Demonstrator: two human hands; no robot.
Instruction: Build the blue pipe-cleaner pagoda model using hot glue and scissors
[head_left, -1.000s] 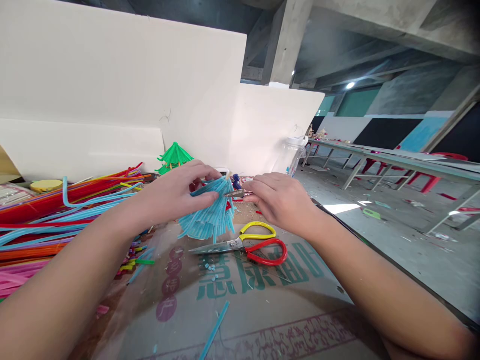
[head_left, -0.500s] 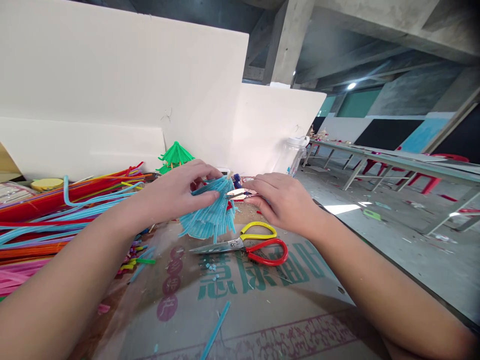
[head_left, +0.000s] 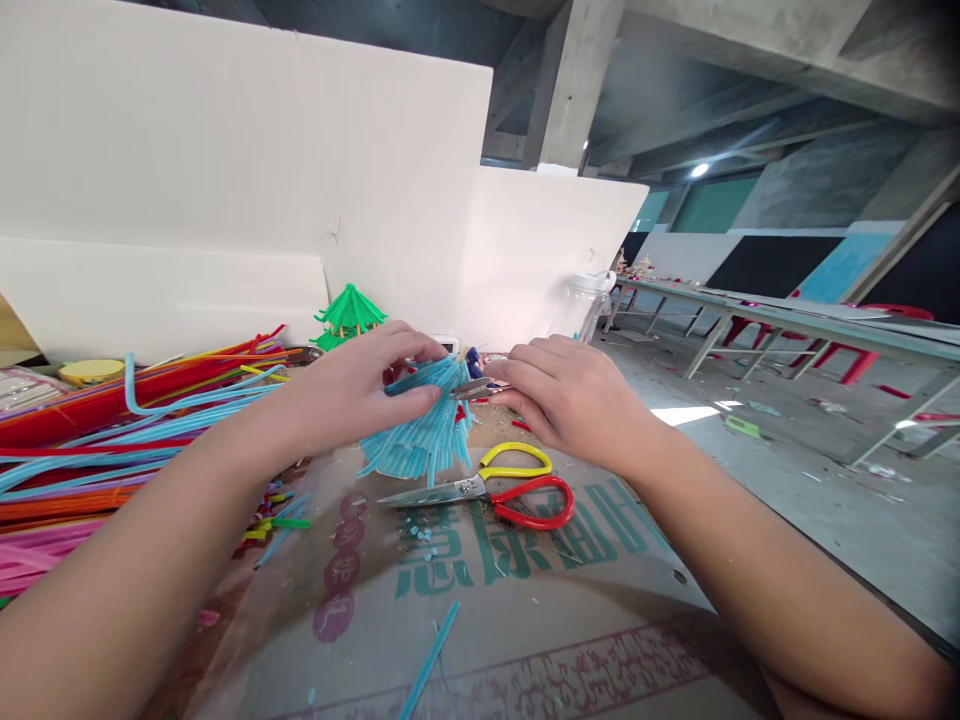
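Observation:
My left hand is closed around the upper part of a blue fringed cone built from many fuzzy pipe cleaners, its thumb lying across the strands. Between the fingers of my right hand is a small two-pronged metal tool, its tips touching or very close to the cone's right side. My hand covers the tool's rear, so its exact kind is unclear. Just in front of the cone lie scissors with one yellow and one red handle. Small blue clippings are scattered below the blades.
Bundles of coloured pipe cleaners spread over the left side. Behind my left hand stands a green pagoda-like piece. A clear jar is at the back right, before white boards. A loose blue strip lies near the front.
The metal tool has turned slightly in my right hand, its shine now dulled. Both hands and the blue cone are in almost the same place.

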